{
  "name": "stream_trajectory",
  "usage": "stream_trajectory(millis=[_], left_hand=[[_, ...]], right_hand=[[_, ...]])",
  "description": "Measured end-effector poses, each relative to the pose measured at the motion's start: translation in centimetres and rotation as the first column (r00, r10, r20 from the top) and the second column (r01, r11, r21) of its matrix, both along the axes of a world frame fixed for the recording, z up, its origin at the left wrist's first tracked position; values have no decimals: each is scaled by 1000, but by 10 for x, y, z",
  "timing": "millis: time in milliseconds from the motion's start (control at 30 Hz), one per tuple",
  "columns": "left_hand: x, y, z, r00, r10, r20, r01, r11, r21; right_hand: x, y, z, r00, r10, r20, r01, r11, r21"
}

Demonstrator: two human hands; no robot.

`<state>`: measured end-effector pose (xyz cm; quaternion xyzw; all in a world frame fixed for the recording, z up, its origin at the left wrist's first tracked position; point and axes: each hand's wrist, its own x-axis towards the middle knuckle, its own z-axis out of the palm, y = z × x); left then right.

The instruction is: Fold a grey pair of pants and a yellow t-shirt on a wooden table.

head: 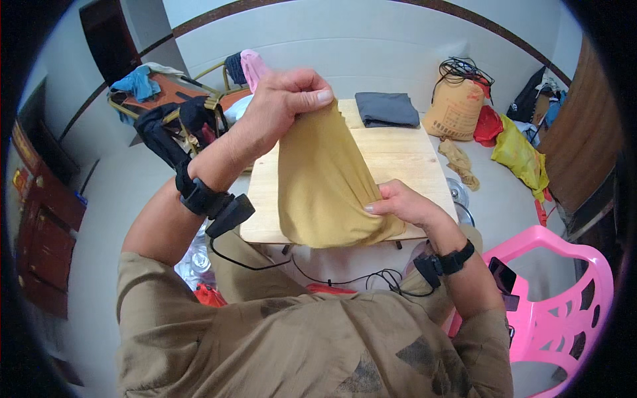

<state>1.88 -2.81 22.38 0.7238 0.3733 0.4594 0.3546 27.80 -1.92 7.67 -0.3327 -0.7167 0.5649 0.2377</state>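
Observation:
A mustard-yellow cloth [323, 179] hangs between my two hands above a light wooden table [403, 154]. My left hand [293, 94] is raised and pinches its upper end between thumb and fingers. Lower down and to the right, my right hand [400, 204] grips the cloth's side, where it gathers into folds. The cloth's lower edge sags past the table's near edge. At the table's far right lies a folded dark grey cloth [387, 109]. Both wrists wear black straps with a device and a cable.
A pink plastic chair [537, 239] with a phone [502, 276] on it stands at my right. Beyond the table are a tan sack [455, 109] topped with coiled black cable, and a yellow bag [520, 154]. Clothes drape over an orange folding chair [174, 92] at the left.

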Motion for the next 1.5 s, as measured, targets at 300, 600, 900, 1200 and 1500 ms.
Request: stream_trajectory(millis=[300, 600, 900, 1200, 1500], left_hand=[[-15, 33, -78, 694, 427, -580, 21, 793, 609], [-68, 33, -93, 938, 163, -307, -218, 964, -153], [-76, 55, -37, 942, 300, -153, -323, 933, -161], [-108, 18, 104, 749, 655, 99, -238, 127, 963], [-121, -66, -96, 416, -53, -908, -105, 989, -106]], right_hand=[[48, -25, 99, 746, -409, -525, 628, 695, 351], [89, -62, 81, 913, -302, 276, 185, 907, 379], [129, -3, 56, 393, -707, 589, 170, 685, 709], [104, -9, 188, 663, -423, -618, 467, -412, 783], [145, -41, 62, 703, -541, 461, 88, 710, 698]])
